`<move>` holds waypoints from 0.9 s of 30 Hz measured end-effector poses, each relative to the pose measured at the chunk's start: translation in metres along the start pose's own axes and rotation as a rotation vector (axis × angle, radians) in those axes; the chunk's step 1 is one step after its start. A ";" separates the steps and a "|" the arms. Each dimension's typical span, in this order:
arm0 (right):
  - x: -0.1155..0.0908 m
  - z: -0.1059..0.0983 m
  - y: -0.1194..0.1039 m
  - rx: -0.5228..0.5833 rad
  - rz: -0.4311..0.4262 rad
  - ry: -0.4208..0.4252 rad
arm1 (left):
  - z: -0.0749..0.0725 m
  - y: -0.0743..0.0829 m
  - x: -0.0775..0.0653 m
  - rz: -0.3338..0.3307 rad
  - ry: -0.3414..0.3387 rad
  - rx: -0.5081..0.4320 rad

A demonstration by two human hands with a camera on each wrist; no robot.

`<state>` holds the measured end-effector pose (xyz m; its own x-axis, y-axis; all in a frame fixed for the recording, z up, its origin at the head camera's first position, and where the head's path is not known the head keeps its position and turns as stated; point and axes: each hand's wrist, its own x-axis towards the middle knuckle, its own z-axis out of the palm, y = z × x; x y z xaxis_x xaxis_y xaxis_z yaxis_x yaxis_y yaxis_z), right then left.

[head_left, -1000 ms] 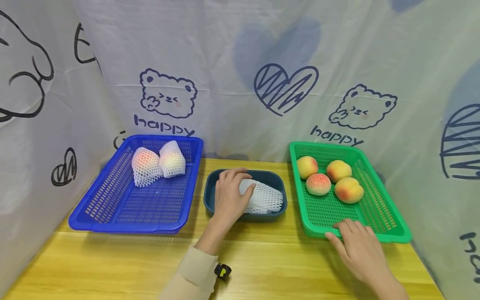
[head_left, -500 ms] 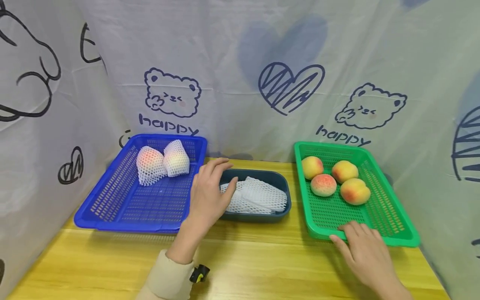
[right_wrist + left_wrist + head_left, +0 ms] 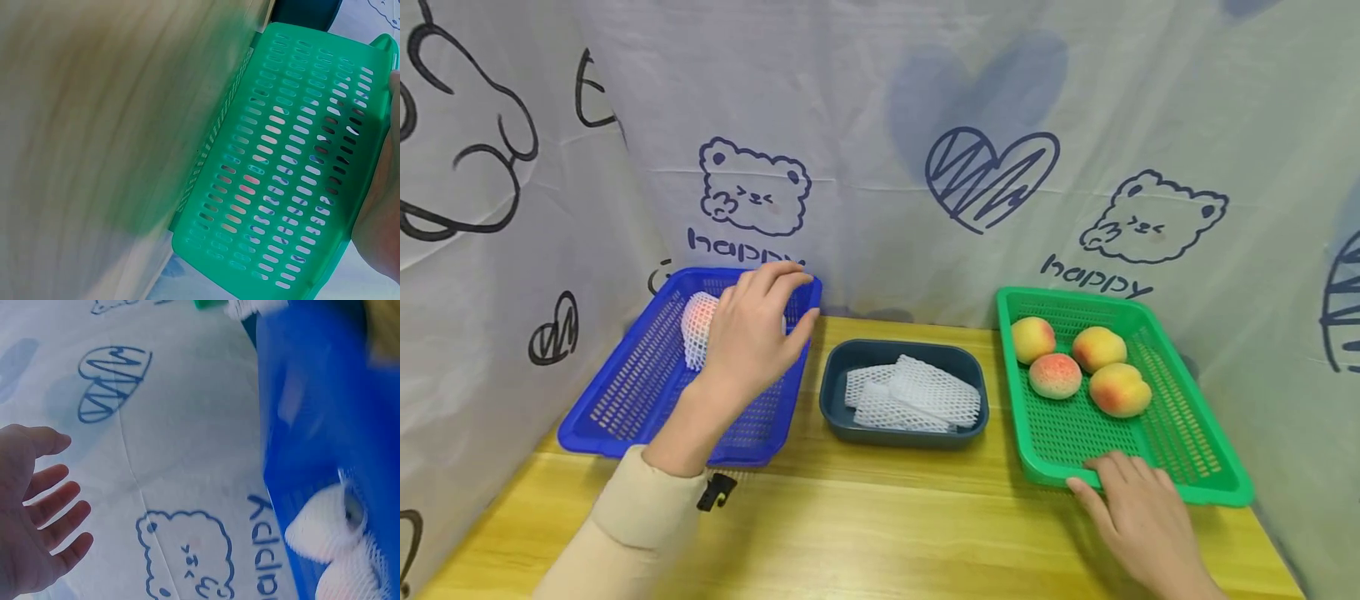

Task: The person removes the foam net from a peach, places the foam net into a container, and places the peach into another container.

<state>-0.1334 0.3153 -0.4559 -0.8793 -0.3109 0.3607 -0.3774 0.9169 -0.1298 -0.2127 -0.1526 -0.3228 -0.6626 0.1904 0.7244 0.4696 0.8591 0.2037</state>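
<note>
My left hand (image 3: 752,329) hovers over the blue basket (image 3: 775,417) with its fingers loosely bent and nothing between them; the left wrist view shows the same bare fingers (image 3: 65,509) spread apart. Beneath it lie two peaches in white foam nets; one wrapped peach (image 3: 698,321) shows partly in the head view, the other is mostly behind the hand. My right hand (image 3: 1138,508) grips the near rim of the green basket (image 3: 1067,429), fingers over the edge and thumb outside. Several bare peaches (image 3: 1120,390) sit in that basket.
Between the baskets stands a dark blue tray (image 3: 902,437) holding several flattened white foam nets (image 3: 917,400). All three containers rest on a wooden table (image 3: 880,517). A printed curtain (image 3: 880,208) hangs right behind them.
My left hand has let go over the foam nets in the tray and moved left, empty, to above the blue basket. The right hand keeps its hold on the green rim.
</note>
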 end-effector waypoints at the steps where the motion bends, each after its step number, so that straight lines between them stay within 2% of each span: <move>1: 0.000 0.000 0.000 -0.001 0.001 0.000 | -0.001 -0.004 0.004 -0.004 -0.020 0.006; 6: 0.000 -0.002 -0.001 -0.006 -0.005 0.006 | 0.000 -0.034 0.024 -0.042 -0.135 0.029; 10: -0.001 0.000 0.000 -0.013 -0.016 0.031 | 0.007 -0.062 0.037 -0.132 -0.225 0.006; 14: -0.001 0.000 0.000 -0.017 -0.015 0.034 | 0.020 -0.090 0.044 -0.293 -0.282 -0.145; 18: 0.000 -0.001 0.001 -0.015 -0.002 0.013 | 0.036 -0.115 0.042 -0.478 -0.267 -0.346; 20: 0.000 -0.001 0.001 -0.015 0.002 0.005 | 0.044 -0.125 0.040 -0.576 -0.260 -0.418; 22: 0.000 -0.001 0.001 -0.018 0.002 0.003 | 0.053 -0.134 0.036 -0.671 -0.265 -0.449; 24: 0.000 -0.002 0.001 -0.018 -0.002 0.004 | 0.060 -0.143 0.032 -0.747 -0.282 -0.434; 27: -0.001 -0.002 0.001 -0.019 -0.004 0.010 | 0.070 -0.154 0.026 -0.813 -0.322 -0.371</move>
<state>-0.1324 0.3165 -0.4546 -0.8749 -0.3116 0.3707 -0.3748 0.9205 -0.1107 -0.3424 -0.2467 -0.3813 -0.9712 -0.2298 0.0635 -0.0875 0.5910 0.8019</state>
